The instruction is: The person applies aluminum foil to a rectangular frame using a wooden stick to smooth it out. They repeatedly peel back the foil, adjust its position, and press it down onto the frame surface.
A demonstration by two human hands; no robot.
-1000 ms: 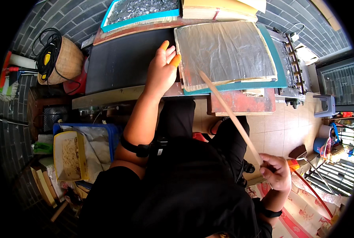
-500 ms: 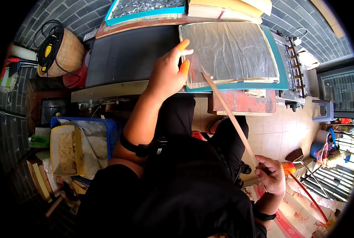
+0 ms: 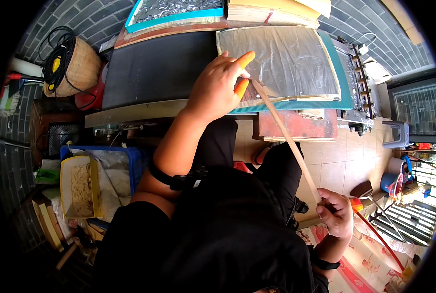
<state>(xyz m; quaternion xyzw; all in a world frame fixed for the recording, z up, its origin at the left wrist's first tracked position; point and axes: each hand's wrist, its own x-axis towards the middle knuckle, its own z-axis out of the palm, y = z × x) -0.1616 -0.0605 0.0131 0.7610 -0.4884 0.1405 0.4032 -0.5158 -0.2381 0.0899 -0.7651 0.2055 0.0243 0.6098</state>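
The long, thin, pale wooden stick (image 3: 285,137) ran slantwise from the near edge of the stack of silvery grey foil sheets (image 3: 286,61) down to the person's lap. Its upper end lay under the fingertips of the left hand (image 3: 218,88) (two fingers wore orange rubber caps), which pressed flat on the sheets' corner, fingers bent but not closed. The right hand (image 3: 336,215) was closed around the stick's lower end. The sheets rested on a teal cutting mat (image 3: 342,95); beside it lay a black rubber mat (image 3: 157,68). Farther left stood a woven basket (image 3: 79,68).
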